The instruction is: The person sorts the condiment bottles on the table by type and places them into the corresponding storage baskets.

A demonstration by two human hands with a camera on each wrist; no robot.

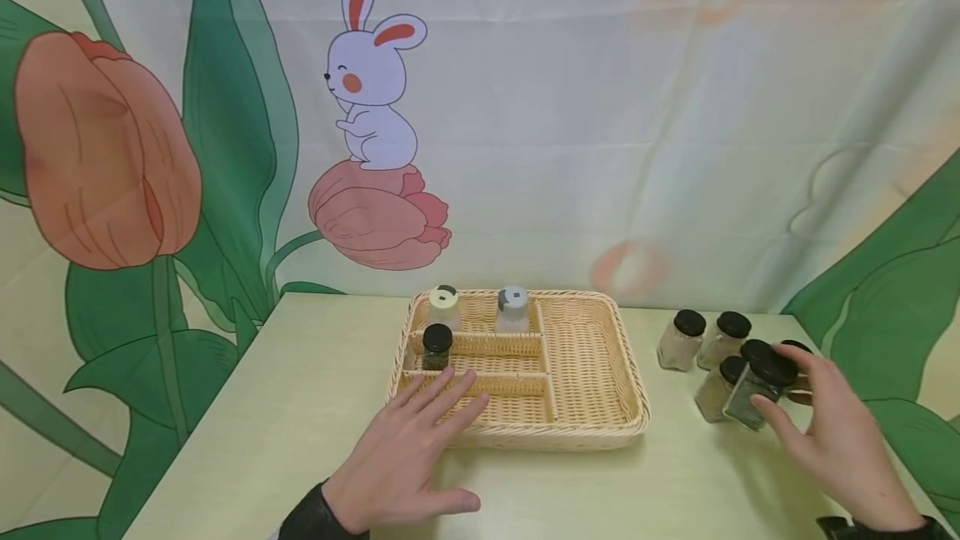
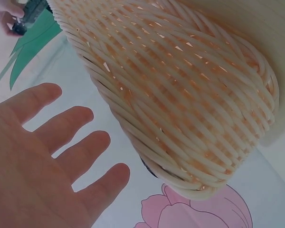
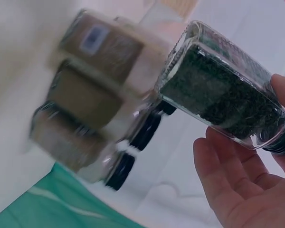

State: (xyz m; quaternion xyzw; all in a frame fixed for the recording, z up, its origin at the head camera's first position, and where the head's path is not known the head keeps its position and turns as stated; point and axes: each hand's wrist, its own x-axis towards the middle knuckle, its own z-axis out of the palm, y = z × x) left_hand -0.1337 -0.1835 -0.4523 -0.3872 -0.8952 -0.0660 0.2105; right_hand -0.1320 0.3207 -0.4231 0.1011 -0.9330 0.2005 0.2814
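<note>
My right hand (image 1: pixel 843 436) holds a square glass spice jar (image 1: pixel 756 394) with a black lid, tilted and up off the table. Dark green dried flakes (image 3: pixel 223 90) fill much of it in the right wrist view, with thumb and fingers around its lid end. Fingers spread and straight, my left hand (image 1: pixel 408 461) hovers at the front left of a wicker basket (image 1: pixel 633 394), holding nothing. In the basket's left middle compartment stands a small black-lidded jar (image 1: pixel 437 348). Behind it, the back compartment has a yellow-capped jar (image 1: pixel 444 307) and a grey-capped jar (image 1: pixel 513 311).
Several black-lidded jars of pale or brownish powder, such as a back jar (image 1: pixel 681 342) and a front jar (image 1: pixel 716 392), stand close together right of the basket, beside my right hand. A printed cloth (image 1: pixel 525 148) hangs behind the table (image 1: pixel 315 382).
</note>
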